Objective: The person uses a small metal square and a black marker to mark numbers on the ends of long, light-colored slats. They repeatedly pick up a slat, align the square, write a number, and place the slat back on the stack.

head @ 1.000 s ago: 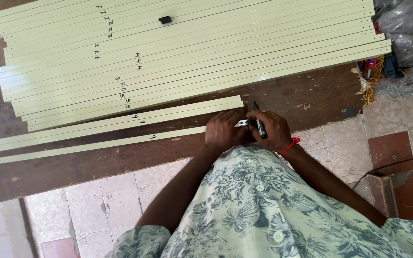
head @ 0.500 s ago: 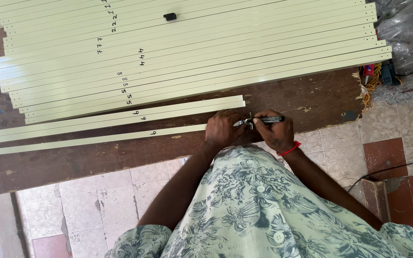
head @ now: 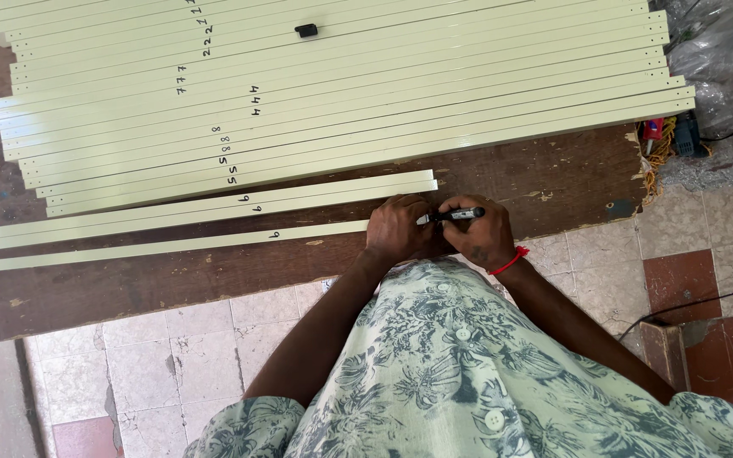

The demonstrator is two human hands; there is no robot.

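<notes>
Hands are meeting at the near edge of the dark wooden desk (head: 553,178), just at the right end of the nearest pale green strip (head: 163,250). The left hand (head: 398,229) is lying curled over that end of the strip, pressing it down against the desk, its grip closed around the strip's end. The right hand (head: 477,237), with a red band (head: 511,260) around its wrist, is clenching a black marker (head: 456,215) that is lying nearly level, its tip pointing toward the left hand and touching or almost touching the strip; which, I cannot tell. Two more strips (head: 214,203) are lying side by side just beyond the held one, reaching a little farther right. Farther back, a broad stack of similar strips (head: 341,110) is covering most of the desk, several bearing handwritten dark marks, and a small black cap-like object (head: 305,30) is sitting on top. Tiled floor (head: 146,356) is showing below the desk edge.
</notes>
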